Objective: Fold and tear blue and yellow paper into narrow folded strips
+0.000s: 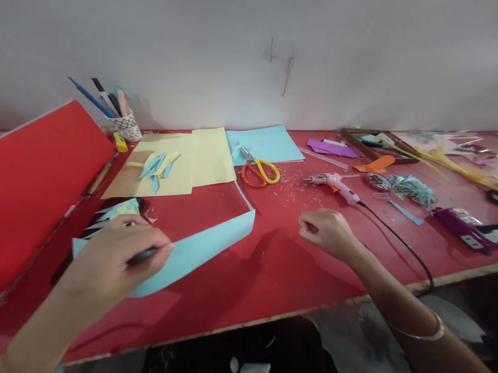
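My left hand (pixel 123 252) is closed round a dark, pen-like thing (pixel 142 256), whose short end shows between thumb and fingers. Behind and under that hand runs a long strip of light blue paper (pixel 206 249), its right end bent up; whether the hand also grips it is hidden. Pointed blue and yellow paper pieces (pixel 120 208) lie on a black object just beyond the left hand. To the right, my right hand (pixel 327 231) is closed above the red table, apart from the strip. Its finger pads are hidden. A pink glue gun (pixel 335 184) lies just beyond it.
Scissors (pixel 259 172) lie near cream sheets (pixel 210 155) and a blue sheet (pixel 263 142). The glue gun's cord (pixel 400 237) trails over the front edge. A purple power strip (pixel 461 227) is at right. A red board (pixel 46 179) and a pen cup (pixel 126 127) stand left.
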Motion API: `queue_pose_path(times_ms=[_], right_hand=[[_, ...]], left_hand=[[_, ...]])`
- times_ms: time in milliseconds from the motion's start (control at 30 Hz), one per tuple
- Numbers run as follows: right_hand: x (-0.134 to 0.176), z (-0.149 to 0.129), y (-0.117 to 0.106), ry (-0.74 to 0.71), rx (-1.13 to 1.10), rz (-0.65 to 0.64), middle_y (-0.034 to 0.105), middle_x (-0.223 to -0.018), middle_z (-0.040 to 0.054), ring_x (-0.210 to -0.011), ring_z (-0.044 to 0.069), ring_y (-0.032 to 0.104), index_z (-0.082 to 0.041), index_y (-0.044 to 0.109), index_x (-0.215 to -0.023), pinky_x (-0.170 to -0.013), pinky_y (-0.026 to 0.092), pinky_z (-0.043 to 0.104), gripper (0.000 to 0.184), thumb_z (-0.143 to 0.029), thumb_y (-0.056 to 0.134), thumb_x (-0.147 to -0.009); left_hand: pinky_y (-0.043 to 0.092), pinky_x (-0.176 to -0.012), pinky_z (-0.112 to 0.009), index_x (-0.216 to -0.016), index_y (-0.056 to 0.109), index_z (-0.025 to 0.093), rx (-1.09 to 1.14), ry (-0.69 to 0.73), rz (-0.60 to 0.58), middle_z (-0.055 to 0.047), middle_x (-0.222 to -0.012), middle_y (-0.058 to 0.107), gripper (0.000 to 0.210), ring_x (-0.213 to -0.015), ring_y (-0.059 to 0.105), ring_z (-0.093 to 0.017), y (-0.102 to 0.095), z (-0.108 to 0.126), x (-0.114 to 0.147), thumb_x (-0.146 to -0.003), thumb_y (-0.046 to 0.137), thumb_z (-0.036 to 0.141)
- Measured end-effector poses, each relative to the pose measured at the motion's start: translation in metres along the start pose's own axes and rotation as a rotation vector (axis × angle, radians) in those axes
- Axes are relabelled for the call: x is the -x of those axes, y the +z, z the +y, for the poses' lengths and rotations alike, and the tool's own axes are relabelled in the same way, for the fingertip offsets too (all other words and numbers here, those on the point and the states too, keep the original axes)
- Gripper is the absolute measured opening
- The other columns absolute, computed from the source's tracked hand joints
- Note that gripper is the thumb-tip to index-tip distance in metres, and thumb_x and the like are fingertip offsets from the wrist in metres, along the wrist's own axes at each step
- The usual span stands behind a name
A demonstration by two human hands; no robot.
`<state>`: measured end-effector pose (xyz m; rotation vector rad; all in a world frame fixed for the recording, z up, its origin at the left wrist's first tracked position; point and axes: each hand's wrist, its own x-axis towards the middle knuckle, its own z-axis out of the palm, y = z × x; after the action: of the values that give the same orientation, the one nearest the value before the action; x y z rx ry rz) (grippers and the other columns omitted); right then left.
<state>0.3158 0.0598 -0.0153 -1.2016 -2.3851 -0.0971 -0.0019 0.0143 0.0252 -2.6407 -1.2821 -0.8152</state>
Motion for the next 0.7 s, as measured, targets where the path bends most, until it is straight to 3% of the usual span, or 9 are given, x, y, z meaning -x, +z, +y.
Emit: queue_pose_path(times_ms=[133,233,300,367,467,600,700], right_hand=[[-0.011,-0.029,-0.012,-0.058,-0.170,0.148,0.056,-0.063,0.0018,-0.060,0.012,0.048,-0.017,0.053,-0.070,-0.058,0.036,0.023,0.016,-0.013,0.039,-0.076],[-0.020,-0.060,-0.016,-0.233,-0.222,0.038,0.058,-0.091,0.0081,-0.083,0.017,0.051,-0.016,0.056,-0.092,-0.075,0.038,0.030,0.018,-0.024,0.044,-0.081],[-0.024,-0.072,-0.014,-0.324,-0.212,-0.062,0.059,-0.083,0.0062,-0.076,0.015,0.051,-0.016,0.058,-0.084,-0.075,0.036,0.029,0.020,-0.025,0.041,-0.085],[-0.027,-0.077,-0.009,-0.349,-0.199,-0.160,0.057,-0.065,0.0017,-0.060,0.011,0.048,-0.015,0.057,-0.072,-0.064,0.035,0.024,0.027,-0.024,0.037,-0.088],[-0.029,-0.078,-0.003,-0.260,-0.183,-0.298,0.049,-0.052,-0.0026,-0.046,0.009,0.037,-0.016,0.053,-0.064,-0.048,0.025,0.021,0.029,-0.027,0.039,-0.087],[-0.032,-0.076,-0.004,-0.130,-0.258,-0.410,0.039,-0.048,-0.0052,-0.043,0.007,0.029,-0.017,0.051,-0.064,-0.045,0.018,0.020,0.027,-0.029,0.042,-0.086],[-0.032,-0.072,-0.008,-0.114,-0.407,-0.459,0.035,-0.049,-0.0062,-0.044,0.006,0.030,-0.016,0.051,-0.065,-0.045,0.020,0.018,0.023,-0.025,0.043,-0.085]], left_hand=[[0.033,-0.061,-0.023,-0.058,0.048,0.021,0.079,0.092,-0.125,0.010,-0.047,0.050,0.029,-0.045,0.043,-0.007,0.008,0.019,-0.010,-0.084,0.037,0.024],[0.033,-0.065,-0.024,-0.058,0.048,0.020,0.091,0.130,-0.138,0.009,-0.048,0.050,0.030,-0.045,0.043,-0.007,0.017,0.033,-0.017,-0.086,0.036,0.023],[0.034,-0.066,-0.025,-0.058,0.048,0.020,0.064,0.148,-0.116,0.008,-0.048,0.050,0.031,-0.046,0.043,-0.008,0.021,0.039,-0.019,-0.086,0.035,0.022],[0.034,-0.064,-0.026,-0.062,0.050,0.020,0.023,0.155,-0.098,0.007,-0.050,0.053,0.029,-0.048,0.046,-0.009,0.026,0.043,-0.021,-0.086,0.034,0.021],[0.033,-0.057,-0.026,-0.065,0.051,0.018,-0.099,0.184,-0.072,0.005,-0.052,0.055,0.027,-0.048,0.048,-0.010,0.034,0.050,-0.024,-0.085,0.032,0.017],[0.028,-0.046,-0.027,-0.059,0.049,0.018,-0.294,0.279,0.023,0.003,-0.045,0.049,0.030,-0.042,0.045,-0.012,0.043,0.053,-0.026,-0.083,0.032,0.011],[0.026,-0.043,-0.027,-0.058,0.047,0.018,-0.310,0.350,0.054,0.004,-0.043,0.046,0.030,-0.039,0.042,-0.012,0.044,0.050,-0.023,-0.083,0.032,0.009]])
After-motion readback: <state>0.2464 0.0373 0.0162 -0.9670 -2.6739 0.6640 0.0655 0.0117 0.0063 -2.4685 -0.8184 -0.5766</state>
